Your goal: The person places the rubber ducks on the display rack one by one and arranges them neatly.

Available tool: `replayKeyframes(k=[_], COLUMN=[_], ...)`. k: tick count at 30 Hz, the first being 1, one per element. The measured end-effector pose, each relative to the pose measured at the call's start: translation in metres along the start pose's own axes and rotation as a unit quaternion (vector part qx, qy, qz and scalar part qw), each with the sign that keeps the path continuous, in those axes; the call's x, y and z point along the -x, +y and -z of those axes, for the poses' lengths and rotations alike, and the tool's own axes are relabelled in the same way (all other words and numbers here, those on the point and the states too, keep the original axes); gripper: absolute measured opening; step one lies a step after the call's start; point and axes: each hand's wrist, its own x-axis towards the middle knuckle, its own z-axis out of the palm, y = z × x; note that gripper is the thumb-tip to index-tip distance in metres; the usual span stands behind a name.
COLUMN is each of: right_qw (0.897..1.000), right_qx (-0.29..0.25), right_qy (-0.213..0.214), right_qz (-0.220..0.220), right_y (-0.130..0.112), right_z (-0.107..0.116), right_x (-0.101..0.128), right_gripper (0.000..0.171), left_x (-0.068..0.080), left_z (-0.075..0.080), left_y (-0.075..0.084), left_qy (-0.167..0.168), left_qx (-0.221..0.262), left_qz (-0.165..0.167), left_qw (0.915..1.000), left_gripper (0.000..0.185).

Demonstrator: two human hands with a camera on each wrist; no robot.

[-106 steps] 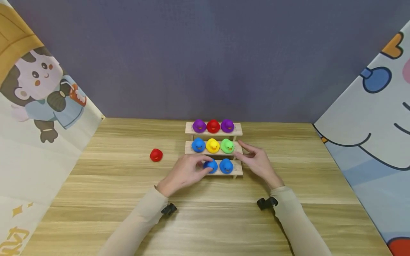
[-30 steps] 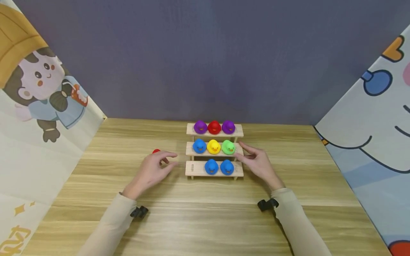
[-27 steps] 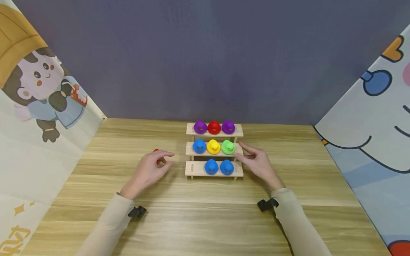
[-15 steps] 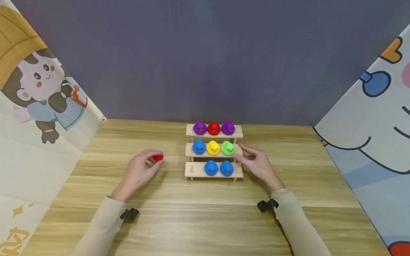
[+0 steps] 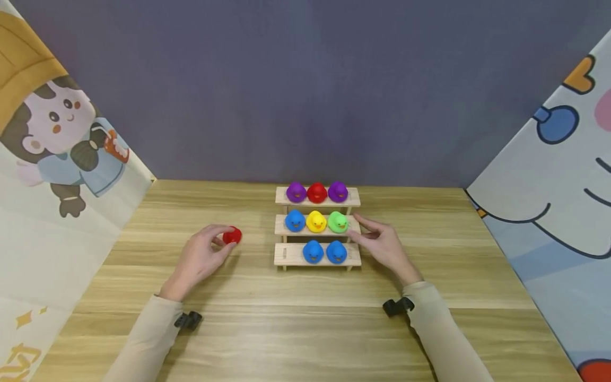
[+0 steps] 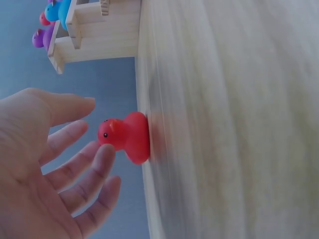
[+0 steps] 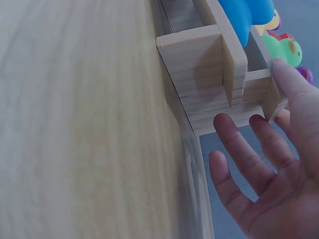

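Nine rubber ducks total: eight on the three-step wooden rack [image 5: 281, 254] (two purple, one red, three blue, one yellow, one green), plus a loose red duck [image 5: 232, 235] on the table [image 5: 305, 329] left of it. Left hand [image 5: 200, 258] cups around that duck with relaxed fingers, not grasping. Right hand [image 5: 384, 246] rests loose against the rack's right end.
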Motion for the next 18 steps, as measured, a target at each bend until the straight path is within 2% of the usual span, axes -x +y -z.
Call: replayKeyframes(k=[8, 18], right_qw=[1.0, 1.0], right_qx=[-0.004, -0.008], right_qy=[-0.002, 0.005], right_qz=[0.001, 0.002], right_y=[-0.0014, -0.0029], right_z=[-0.0004, -0.0002], right_x=[0.0008, 0.0016], right_gripper=[0.068, 0.067], left_x=[-0.0017, -0.0054], left_z=[-0.0002, 0.003], left_y=[-0.0037, -0.0066], left_qy=[-0.005, -0.042], left_qx=[-0.012, -0.007], left_qz=[0.002, 0.037], left_qw=[0.9999, 0.9984], left_gripper=[0.037, 0.041])
